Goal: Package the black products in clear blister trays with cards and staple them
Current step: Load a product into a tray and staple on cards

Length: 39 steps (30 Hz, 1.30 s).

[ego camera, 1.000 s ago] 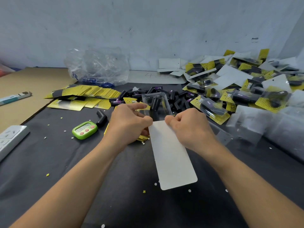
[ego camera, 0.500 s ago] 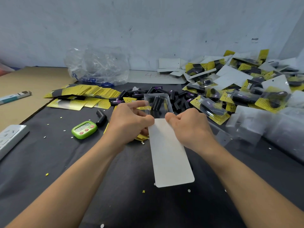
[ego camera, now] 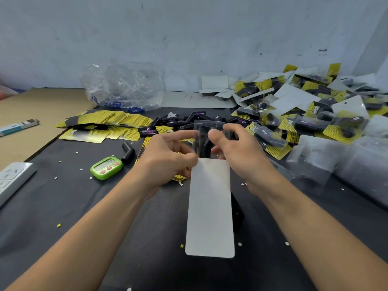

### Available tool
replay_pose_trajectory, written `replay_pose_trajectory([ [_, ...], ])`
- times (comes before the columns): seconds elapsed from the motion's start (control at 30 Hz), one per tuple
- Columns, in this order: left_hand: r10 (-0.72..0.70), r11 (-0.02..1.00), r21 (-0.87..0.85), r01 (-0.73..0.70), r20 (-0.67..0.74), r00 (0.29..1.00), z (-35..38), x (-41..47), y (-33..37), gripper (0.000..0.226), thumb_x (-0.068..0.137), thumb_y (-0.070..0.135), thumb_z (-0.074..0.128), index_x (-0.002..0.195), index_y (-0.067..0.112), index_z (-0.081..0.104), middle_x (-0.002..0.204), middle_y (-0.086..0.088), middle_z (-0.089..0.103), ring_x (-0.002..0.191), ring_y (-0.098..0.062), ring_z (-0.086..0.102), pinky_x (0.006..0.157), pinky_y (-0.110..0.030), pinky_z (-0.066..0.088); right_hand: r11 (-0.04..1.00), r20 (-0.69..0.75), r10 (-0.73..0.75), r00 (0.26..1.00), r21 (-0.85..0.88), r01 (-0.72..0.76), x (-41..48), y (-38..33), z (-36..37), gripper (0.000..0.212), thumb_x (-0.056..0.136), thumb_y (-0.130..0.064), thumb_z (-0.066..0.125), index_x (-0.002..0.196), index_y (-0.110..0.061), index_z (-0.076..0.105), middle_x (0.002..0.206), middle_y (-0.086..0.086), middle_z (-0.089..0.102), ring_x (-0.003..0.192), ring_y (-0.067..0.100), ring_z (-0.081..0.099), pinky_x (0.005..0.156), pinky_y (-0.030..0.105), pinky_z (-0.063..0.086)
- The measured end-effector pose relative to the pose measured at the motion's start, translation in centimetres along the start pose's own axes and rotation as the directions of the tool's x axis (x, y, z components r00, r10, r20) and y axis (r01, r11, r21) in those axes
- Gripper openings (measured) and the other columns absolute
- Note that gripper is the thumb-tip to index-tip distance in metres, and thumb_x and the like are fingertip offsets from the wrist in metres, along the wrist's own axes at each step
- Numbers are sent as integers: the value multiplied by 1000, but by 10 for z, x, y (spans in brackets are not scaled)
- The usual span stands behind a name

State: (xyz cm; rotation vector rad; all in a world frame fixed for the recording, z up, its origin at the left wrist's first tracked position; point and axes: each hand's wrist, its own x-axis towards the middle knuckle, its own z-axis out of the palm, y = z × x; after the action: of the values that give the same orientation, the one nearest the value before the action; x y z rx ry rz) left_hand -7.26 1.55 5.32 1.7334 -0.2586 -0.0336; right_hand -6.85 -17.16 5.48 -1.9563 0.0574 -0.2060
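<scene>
Toward 6 o'clock, mat (ego camera: pixel 63 217) open; packs (ego camera: pixel 310 124) crowd 2 o'clock. Left hand (ego camera: pixel 170 156), right hand (ego camera: pixel 241 152) pinch tray (ego camera: pixel 206 131) between curled fingers; card (ego camera: pixel 210 206) juts from it at 6 o'clock.

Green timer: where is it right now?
Head view, left side: the timer lies on the dark table, just left of the left hand, beside a black product.

Read "TAPER" – or close to it – on the yellow-and-black cards (ego camera: pixel 249 90) in the piled packs. Made out a handwritten "4" on the white sheet (ego camera: pixel 180 99) by the wall – following digits too faint.
</scene>
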Motion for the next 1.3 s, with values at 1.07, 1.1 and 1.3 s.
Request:
replay_pose_trajectory([
  [1.07, -85, 977, -207, 40, -213, 973, 3, 7, -5, 45, 85, -8, 73, 122, 19, 71, 81, -7, 76, 66, -17, 72, 58, -24, 57, 919, 396, 91, 914, 321, -230, -1, 3, -9, 43, 90, -5, 74, 125, -23, 58, 99, 7, 79, 79, 16, 76, 64, 24, 58],
  [1.1, -83, 977, -211, 36, -221, 972, 3, 7, -5, 46, 85, -7, 73, 122, 19, 71, 83, -9, 76, 67, -17, 73, 58, -24, 57, 926, 421, 77, 904, 306, -222, -2, 4, -10, 47, 88, -3, 75, 126, -24, 57, 97, 6, 80, 80, 17, 77, 65, 24, 58],
  [1.3, -10, 996, -91, -2, -130, 991, 4, 3, -4, 63, 81, -14, 69, 128, 28, 66, 85, -4, 74, 68, -11, 68, 65, -24, 58, 948, 337, 65, 939, 273, -163, -1, 7, -8, 43, 86, 2, 75, 121, -20, 63, 106, 13, 76, 83, 22, 77, 64, 26, 60],
])
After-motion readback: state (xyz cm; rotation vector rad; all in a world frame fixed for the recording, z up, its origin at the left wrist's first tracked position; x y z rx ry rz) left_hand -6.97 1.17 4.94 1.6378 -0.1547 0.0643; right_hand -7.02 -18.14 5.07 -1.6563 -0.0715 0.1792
